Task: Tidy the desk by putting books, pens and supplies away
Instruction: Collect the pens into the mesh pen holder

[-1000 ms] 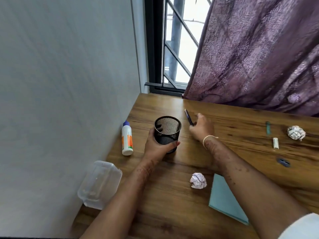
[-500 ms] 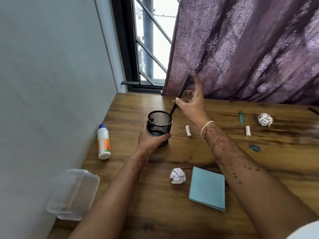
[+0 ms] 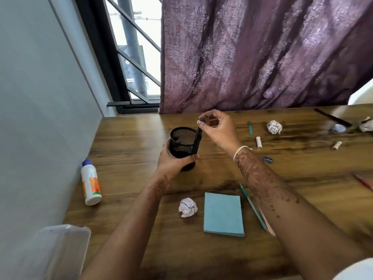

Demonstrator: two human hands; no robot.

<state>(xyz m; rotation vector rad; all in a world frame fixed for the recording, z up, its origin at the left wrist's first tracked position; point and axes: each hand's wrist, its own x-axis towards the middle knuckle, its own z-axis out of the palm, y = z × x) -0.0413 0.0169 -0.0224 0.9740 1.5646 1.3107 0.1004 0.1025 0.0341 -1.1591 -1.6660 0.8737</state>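
A black mesh pen cup (image 3: 181, 141) stands upright on the wooden desk (image 3: 129, 142). My left hand (image 3: 171, 161) grips it from the near side, thumb on its right wall. A dark pen (image 3: 198, 135) stands steeply at the cup's right rim, its lower end down in the cup. My right hand (image 3: 219, 129) pinches the pen's top end just above the rim. A green pen (image 3: 253, 207) lies partly hidden under my right forearm.
A glue bottle (image 3: 90, 182) lies at the left by the wall. A paper ball (image 3: 188, 207) and blue notepad (image 3: 223, 214) lie near me. To the right are a sharpener (image 3: 268, 159), a white stub (image 3: 258, 142), another paper ball (image 3: 274, 127) and a red pencil (image 3: 363, 180). A clear plastic box (image 3: 60, 249) overhangs the near left corner.
My right hand lifted the dark pen off the desk, tipped it upright and lowered it into the cup. My left hand has kept its grip on the cup.
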